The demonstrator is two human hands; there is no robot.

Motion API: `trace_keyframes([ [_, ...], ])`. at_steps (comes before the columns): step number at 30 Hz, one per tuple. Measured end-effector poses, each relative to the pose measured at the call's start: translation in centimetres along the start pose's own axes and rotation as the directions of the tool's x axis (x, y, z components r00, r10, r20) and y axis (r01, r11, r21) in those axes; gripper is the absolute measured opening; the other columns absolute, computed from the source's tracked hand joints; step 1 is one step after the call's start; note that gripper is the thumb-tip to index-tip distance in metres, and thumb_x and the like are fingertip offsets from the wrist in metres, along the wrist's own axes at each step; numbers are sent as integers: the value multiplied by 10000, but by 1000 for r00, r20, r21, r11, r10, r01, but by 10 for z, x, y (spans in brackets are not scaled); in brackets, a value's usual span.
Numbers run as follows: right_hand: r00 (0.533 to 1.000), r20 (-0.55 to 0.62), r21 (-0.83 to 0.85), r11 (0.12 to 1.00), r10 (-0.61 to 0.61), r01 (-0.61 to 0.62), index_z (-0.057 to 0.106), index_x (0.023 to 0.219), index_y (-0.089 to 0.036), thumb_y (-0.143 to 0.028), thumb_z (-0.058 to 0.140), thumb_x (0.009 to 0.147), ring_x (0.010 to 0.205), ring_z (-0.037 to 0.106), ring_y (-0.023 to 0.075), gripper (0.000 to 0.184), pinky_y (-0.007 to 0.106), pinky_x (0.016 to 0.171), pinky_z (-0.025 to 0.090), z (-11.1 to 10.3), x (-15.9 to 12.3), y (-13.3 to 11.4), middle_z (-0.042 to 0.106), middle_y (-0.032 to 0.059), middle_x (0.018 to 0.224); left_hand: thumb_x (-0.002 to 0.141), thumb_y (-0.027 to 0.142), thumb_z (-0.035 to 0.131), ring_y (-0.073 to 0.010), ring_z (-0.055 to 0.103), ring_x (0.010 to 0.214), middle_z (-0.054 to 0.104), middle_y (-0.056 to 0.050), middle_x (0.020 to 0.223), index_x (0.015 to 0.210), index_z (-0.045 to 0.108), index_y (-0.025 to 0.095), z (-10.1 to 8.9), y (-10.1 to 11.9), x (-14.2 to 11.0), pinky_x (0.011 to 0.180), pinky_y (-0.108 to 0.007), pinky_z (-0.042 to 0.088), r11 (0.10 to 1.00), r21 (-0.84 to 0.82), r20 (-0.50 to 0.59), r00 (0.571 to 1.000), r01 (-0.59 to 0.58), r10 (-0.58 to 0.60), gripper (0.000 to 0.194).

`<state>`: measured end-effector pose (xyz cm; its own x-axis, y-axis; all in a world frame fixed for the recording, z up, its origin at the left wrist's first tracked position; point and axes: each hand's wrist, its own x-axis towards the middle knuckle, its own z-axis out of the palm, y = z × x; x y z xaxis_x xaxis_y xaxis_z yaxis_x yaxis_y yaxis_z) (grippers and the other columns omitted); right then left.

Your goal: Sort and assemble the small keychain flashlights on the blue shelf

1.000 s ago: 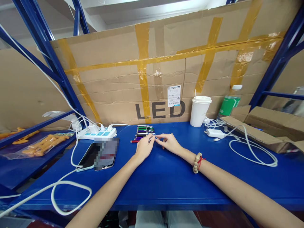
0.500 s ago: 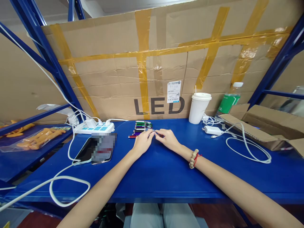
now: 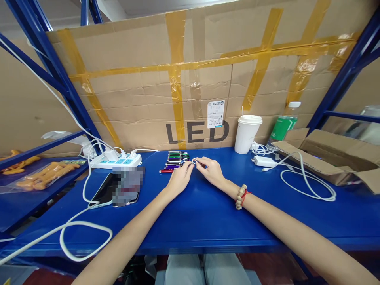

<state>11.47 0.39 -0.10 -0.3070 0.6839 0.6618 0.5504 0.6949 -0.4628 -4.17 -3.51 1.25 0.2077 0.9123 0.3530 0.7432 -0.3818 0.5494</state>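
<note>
Left hand: The left hand [image 3: 179, 179] is resting over the near right part of the pens, its thumb and fingers curving in narrow and its tips pointing toward the other hand.
Right hand: The right hand [image 3: 210, 171] is facing it from just beside, index finger and thumb bending in narrow; which hand is gripping, I cannot tell.
Whitish piece: A small whitish piece [image 3: 194, 161] is showing between the two sets of fingertips, too tiny to name, and the fingers are partly hiding it.
Pens: A row of pens [image 3: 177, 158] in green, black, purple and other colours is lying side by side on the blue shelf [image 3: 204, 221], near the cardboard; a red pen [image 3: 166, 171] is lying nearest the person, partly running behind the left hand.
Bracelet: A beaded bracelet [image 3: 239, 197] with red string is circling the right wrist.
Left side: Two phones [image 3: 101, 194] are lying side by side, one partly blurred out, in front of a white power strip [image 3: 118, 161].
Right side: A white paper cup [image 3: 247, 136] with a straw is standing near a green-labelled bottle [image 3: 283, 127]; a white charger [image 3: 264, 161] and its looping cable [image 3: 319, 196] are lying before an open cardboard box [image 3: 341, 152].
Back: A large taped cardboard panel [image 3: 133, 111] is bearing the letters LED.
</note>
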Motion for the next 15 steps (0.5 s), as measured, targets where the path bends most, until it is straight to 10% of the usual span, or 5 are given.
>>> trace_keyframes([
  [15, 995, 69, 1, 998, -70, 70, 635, 1058, -228, -326, 394, 922, 692, 546, 115, 294, 202, 619, 372, -3, 0, 3, 597, 10, 788, 906, 366, 337, -175, 636, 847, 687, -27, 971, 1064, 614, 221, 1, -7, 3, 743, -259, 466, 998, -35, 21, 998, -60, 60, 350],
])
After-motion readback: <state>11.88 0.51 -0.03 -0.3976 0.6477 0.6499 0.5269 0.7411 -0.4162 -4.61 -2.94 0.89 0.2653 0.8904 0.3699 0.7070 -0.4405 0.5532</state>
